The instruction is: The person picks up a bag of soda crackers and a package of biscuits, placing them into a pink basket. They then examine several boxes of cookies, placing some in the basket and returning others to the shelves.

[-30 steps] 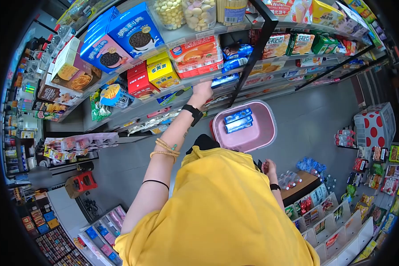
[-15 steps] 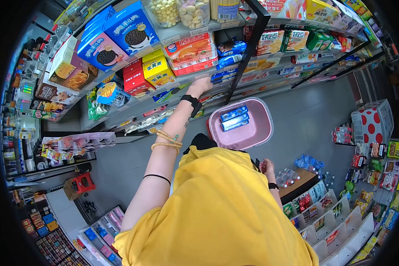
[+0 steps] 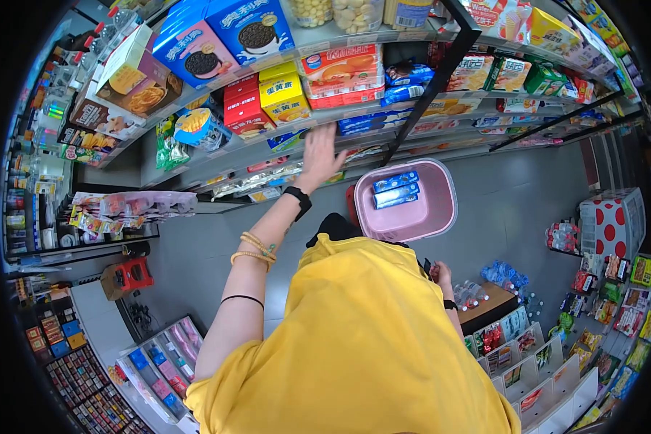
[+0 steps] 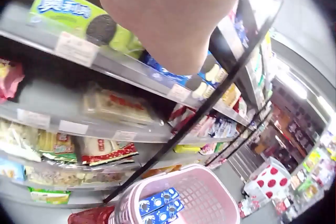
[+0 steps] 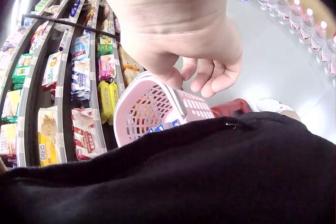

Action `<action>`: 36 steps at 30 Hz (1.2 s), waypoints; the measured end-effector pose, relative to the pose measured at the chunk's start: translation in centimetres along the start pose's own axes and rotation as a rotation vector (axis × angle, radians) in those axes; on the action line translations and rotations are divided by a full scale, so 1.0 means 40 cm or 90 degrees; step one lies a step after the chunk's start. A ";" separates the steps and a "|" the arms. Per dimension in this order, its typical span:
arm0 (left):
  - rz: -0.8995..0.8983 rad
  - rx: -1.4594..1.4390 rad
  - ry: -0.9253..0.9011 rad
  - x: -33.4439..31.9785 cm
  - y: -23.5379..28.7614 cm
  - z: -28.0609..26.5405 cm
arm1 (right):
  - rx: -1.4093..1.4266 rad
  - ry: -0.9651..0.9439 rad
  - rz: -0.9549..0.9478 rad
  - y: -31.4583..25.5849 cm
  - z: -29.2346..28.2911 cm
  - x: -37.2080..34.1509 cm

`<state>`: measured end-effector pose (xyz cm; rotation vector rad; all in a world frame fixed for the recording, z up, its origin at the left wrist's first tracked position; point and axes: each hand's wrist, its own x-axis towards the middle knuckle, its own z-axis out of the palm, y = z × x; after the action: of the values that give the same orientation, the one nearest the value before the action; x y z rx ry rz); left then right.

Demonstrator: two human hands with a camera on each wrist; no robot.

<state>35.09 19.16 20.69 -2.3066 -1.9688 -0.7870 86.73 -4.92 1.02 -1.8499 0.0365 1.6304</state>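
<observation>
Packs, two of them and blue, lie side by side in the basket, with bare pink floor beside them. We judge them light and probably full of biscuits, so brittle; a hard squeeze at the middle could crack them. Their wrappers shine, so we would expect a little slip under dry fingertips. Thumb along one long side and fingers spread along the other should carry one without bending it.

Our left hand is up at the shelf, fingers stretched out and gripping nothing that we can see; whether the tips touch anything, we cannot tell. Nearest to it are the green box and, further right, the blue shelf packs. We take the box for thin card: stiff at the edges, apt to dent across its broad face, best held by its two ends. It sits behind the shelf's raised lip, so fingers would do well to come in from above.

Our right hand hangs low near the basket, fingers loosely curled, with nothing in them. The basket looks like thin moulded plastic with holes through its walls; we would lift it by the rim and expect slight flex.
</observation>
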 end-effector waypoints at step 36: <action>-0.236 0.063 -0.257 0.072 -0.258 -0.067 | -0.015 -0.001 -0.072 0.048 0.062 -0.074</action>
<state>24.79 23.12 20.90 -2.2069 -2.5822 -0.2229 83.07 -6.38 2.79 -1.8342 -0.0869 1.5603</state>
